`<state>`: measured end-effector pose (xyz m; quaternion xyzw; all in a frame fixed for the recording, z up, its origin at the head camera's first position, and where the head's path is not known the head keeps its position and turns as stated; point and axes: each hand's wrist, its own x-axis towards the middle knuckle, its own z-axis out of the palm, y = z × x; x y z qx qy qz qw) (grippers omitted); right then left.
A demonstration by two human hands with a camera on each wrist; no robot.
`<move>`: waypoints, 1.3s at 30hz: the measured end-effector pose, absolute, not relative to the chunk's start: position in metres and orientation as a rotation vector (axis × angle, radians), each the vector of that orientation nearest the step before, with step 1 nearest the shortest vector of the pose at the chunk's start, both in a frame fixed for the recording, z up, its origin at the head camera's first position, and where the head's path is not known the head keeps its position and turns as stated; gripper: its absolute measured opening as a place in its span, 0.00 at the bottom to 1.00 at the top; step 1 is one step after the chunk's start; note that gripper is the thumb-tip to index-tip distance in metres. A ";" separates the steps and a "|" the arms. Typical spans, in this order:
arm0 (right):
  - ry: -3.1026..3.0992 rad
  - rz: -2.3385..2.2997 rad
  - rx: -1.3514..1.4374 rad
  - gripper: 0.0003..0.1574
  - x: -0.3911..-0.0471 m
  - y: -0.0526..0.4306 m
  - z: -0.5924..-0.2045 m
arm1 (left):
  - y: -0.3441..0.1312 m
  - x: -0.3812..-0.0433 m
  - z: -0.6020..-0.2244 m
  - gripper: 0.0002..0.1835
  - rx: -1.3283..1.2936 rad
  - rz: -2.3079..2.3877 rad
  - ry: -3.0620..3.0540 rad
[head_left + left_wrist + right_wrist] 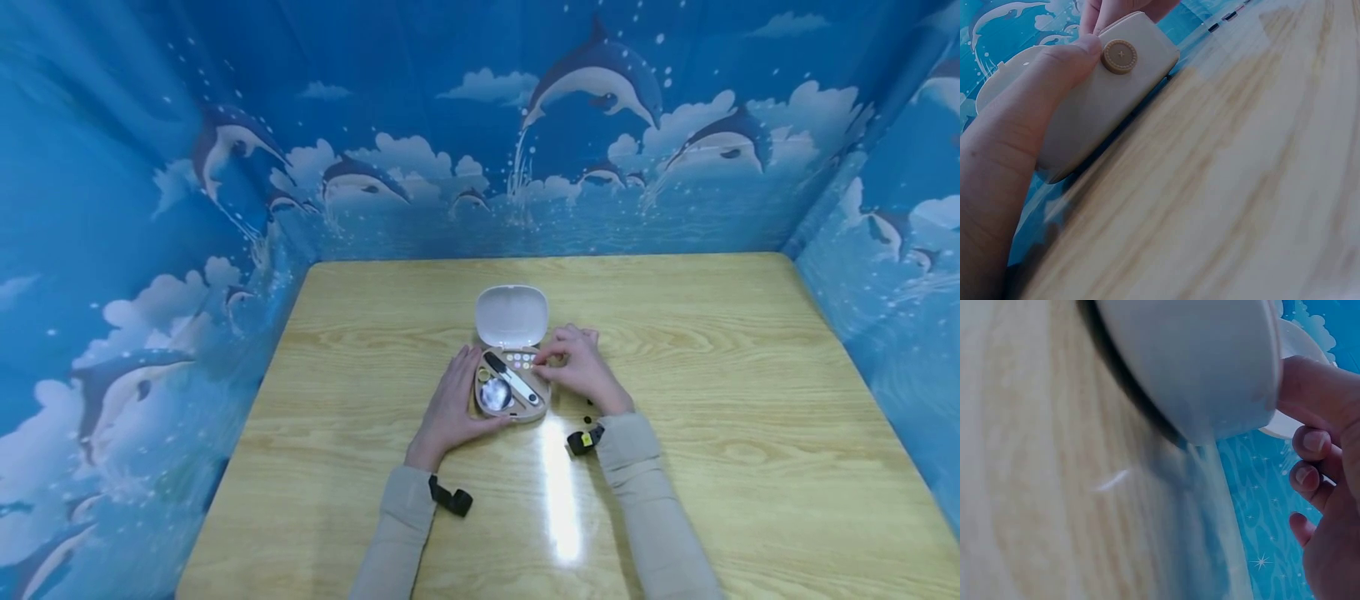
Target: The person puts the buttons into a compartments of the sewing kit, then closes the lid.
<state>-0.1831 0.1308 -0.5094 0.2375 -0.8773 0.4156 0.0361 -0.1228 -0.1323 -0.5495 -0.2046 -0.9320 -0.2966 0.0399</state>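
A small sewing case stands on the table with its white lid raised. Inside lie a slim black-and-white tool, a shiny round disc, a small gold-coloured ring and several pale buttons. My left hand holds the case, fingers along its left side and thumb across the front. In the left wrist view that thumb lies beside a round tan button-shaped catch. Thumb and forefinger of my right hand pinch at a pale button at the row's right end, mostly covering it.
Small dark round pieces lie on the wooden table by the right wrist. Dark straps with small cameras sit on both wrists. A blue dolphin-print curtain surrounds the table's back and sides.
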 end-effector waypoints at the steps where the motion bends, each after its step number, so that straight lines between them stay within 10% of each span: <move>1: -2.696 1.272 0.732 0.08 -0.183 0.131 -0.510 | -0.132 -0.123 -0.550 0.68 -0.627 -0.908 -2.856; 39: -2.647 1.371 0.581 0.07 -0.167 0.168 -0.497 | -0.133 -0.123 -0.550 0.68 -0.623 -0.898 -2.844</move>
